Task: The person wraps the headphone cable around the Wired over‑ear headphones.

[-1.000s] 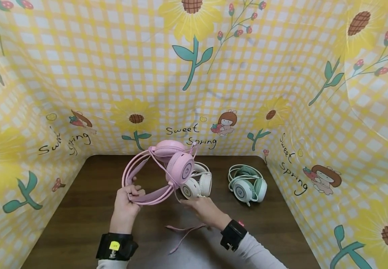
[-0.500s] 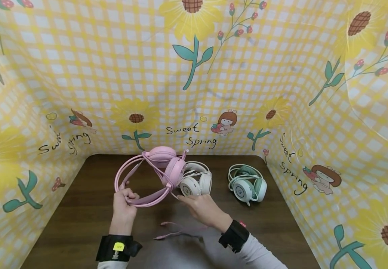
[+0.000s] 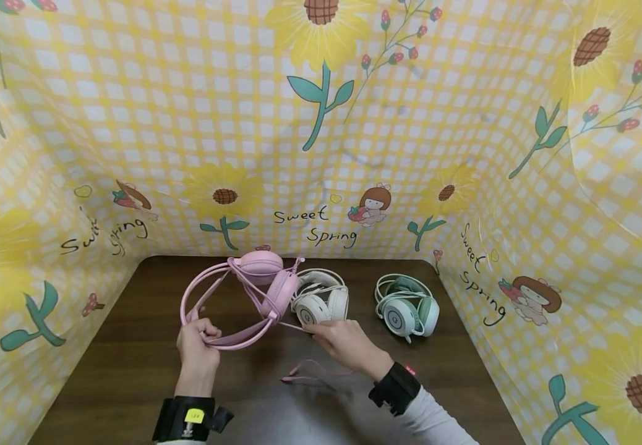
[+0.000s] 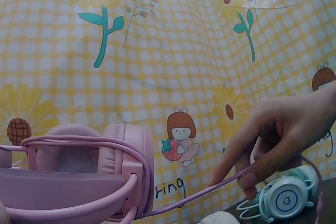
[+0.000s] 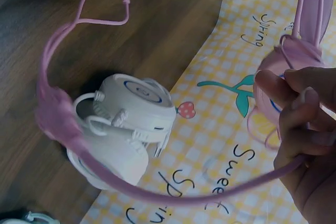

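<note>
Left hand (image 3: 197, 343) holds the pink headset (image 3: 243, 296) by its headband in a closed grip. Right hand (image 3: 346, 343) pinches the pink cable (image 3: 293, 326); a white headset (image 3: 321, 296) sits just beyond that grip on the worktop (image 3: 132, 346).

White headset (image 3: 321, 298) sits on dark wood table (image 3: 132, 358) near the back edge. Mint-green headset (image 3: 407, 306) lies to its right, apart from it. Yellow gingham backdrop (image 3: 187, 123) with sunflowers and "Sweet Spring" print wraps the table on three sides.
</note>
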Available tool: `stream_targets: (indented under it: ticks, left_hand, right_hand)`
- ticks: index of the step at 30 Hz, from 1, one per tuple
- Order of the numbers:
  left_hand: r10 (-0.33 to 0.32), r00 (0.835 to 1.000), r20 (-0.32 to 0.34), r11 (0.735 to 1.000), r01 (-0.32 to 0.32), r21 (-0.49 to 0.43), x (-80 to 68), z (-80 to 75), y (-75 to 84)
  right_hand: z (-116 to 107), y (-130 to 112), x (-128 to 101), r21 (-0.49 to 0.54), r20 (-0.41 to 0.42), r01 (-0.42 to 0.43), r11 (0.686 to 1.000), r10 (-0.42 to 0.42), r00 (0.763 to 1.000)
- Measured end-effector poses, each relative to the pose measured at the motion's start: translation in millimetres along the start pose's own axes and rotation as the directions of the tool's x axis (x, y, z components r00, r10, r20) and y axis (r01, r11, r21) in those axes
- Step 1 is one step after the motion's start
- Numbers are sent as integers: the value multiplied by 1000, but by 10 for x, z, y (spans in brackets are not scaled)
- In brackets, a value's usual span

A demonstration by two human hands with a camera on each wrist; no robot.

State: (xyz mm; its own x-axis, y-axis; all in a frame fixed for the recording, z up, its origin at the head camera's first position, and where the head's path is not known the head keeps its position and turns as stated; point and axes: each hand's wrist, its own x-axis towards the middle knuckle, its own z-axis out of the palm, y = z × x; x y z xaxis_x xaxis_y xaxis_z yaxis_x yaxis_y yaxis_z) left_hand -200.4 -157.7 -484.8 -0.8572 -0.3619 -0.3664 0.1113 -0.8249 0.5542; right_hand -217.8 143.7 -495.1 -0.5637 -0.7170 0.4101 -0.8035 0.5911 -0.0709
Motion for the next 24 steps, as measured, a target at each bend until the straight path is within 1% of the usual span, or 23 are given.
stream_targets:
  ticks: [5,7,9,12,15,19,21,24]
  left_hand:
    - [75,996,-54,997,-74,24,21,-50,62]
    - [105,992,-75,994,-103,31,32,-68,89]
    - [120,989,-91,992,-117,36,44,-82,110]
    - [111,988,-104,994,-108,31,58,-107,123]
    - [99,990,-102,994,-95,44,76,-138,123]
    - [103,988,-112,993,-96,62,91,-168,107]
    - [103,989,-110,993,-96,67,82,-183,99]
    - [99,990,-100,992,-91,81,61,-205,89]
  right_hand:
    - [-37,105,-68,-6,19,-16,1000,16,1000]
    - [-58,155,-95,-18,5,-21,1000,21,1000]
    - [-92,192,-110,-31,-14,-29,999,29,1000]
    - [-145,231,-127,-49,-41,-34,998,32,999]
    - [-191,252,-132,-43,-40,-41,998,40,998]
    - [-228,275,-148,-34,-47,-62,997,61,997]
    - [-225,294,-163,-51,-88,-68,996,63,994]
    - [-215,325,-176,-91,-199,-53,994,34,979]
